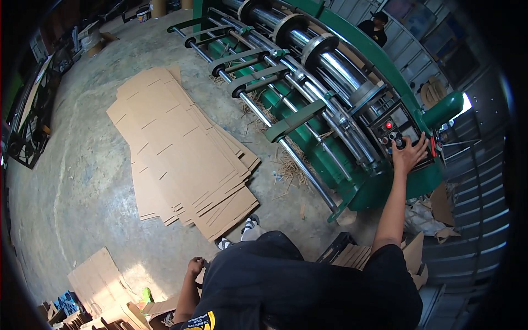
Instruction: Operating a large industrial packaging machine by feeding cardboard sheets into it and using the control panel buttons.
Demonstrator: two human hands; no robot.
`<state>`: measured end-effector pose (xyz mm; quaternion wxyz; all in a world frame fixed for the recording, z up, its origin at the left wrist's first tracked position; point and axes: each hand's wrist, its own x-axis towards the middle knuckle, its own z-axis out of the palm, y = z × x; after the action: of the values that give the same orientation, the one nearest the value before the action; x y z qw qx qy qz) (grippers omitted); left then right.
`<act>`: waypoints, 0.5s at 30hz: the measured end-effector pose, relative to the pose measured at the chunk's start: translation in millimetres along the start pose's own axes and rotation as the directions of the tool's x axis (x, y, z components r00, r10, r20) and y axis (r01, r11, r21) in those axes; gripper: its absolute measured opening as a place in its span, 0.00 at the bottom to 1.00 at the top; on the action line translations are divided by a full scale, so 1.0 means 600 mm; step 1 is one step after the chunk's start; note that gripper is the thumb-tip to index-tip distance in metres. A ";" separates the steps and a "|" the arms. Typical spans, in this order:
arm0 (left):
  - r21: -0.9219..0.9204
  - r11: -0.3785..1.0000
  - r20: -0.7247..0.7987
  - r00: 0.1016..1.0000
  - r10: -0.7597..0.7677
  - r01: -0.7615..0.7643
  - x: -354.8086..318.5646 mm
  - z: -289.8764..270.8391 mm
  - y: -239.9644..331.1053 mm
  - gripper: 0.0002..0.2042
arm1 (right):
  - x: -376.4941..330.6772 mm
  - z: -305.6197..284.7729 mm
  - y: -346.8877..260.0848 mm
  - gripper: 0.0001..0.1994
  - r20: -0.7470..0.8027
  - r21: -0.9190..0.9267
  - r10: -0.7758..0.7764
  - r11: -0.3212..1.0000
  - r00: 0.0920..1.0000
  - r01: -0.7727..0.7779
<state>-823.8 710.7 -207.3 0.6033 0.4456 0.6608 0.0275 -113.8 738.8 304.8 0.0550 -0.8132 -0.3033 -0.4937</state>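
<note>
My right hand (408, 158) reaches out to the control panel (394, 116) on the end of a green machine (360, 192). Its fingers are spread over the panel's lower part, with thumb and forefinger beside the dark knobs (397, 139). On the panel a red light (389, 125) glows. Down by my left side, my left hand (196, 266) is held close to my dark shirt with its fingers curled. A small dark shape shows at its fingertips, too unclear to name. Slotted brown cardboard sheets (170, 137) lie in an uneven stack on the floor before my feet.
Metal rollers (341, 71) and rods with green belts (297, 120) run along the machine. Cardboard scraps (291, 168) litter the floor beneath it. Behind it stands another person (374, 32). A dark crate (336, 246) is near my right side; a cardboard piece (99, 275) lies at lower left.
</note>
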 end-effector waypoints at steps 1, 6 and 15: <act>-0.025 1.000 0.009 1.000 -0.008 0.009 0.009 -0.005 0.002 0.15 | 0.000 0.000 0.000 0.17 0.004 0.006 -0.002 1.000 1.000 0.002; -0.083 0.996 0.013 0.999 -0.040 0.041 0.030 -0.038 0.015 0.16 | 0.000 0.003 0.001 0.16 0.011 0.027 0.005 1.000 1.000 -0.005; -0.076 0.991 0.004 0.994 -0.110 0.110 0.000 -0.071 -0.004 0.15 | 0.005 0.009 0.000 0.16 0.013 0.034 0.033 0.999 0.999 -0.033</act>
<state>-860.3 730.7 -197.1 0.6203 0.3853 0.6829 0.0198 -108.8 741.8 304.6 0.0751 -0.8202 -0.2985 -0.4823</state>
